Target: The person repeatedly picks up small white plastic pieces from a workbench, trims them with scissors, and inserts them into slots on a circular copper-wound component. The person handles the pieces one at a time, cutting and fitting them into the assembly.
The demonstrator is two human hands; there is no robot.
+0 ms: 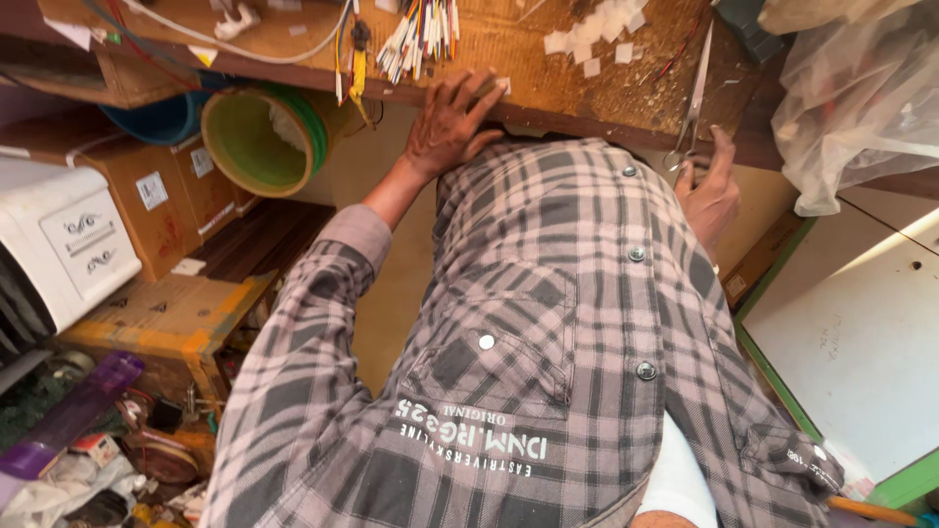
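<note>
Left hand (445, 122) flat on rough wooden bench (587, 93); right hand (711, 191) beside steel tweezers (693, 103)

Both arms reached forward and up from the body, sleeves of a checked shirt covering them to the wrists. The left hand (447, 122) lay palm down, fingers spread and pointing ahead, its wrist bent back. The right hand (709, 191) was raised beside the chest, back toward the camera, fingers partly curled; whether it gripped anything was unclear.
</note>
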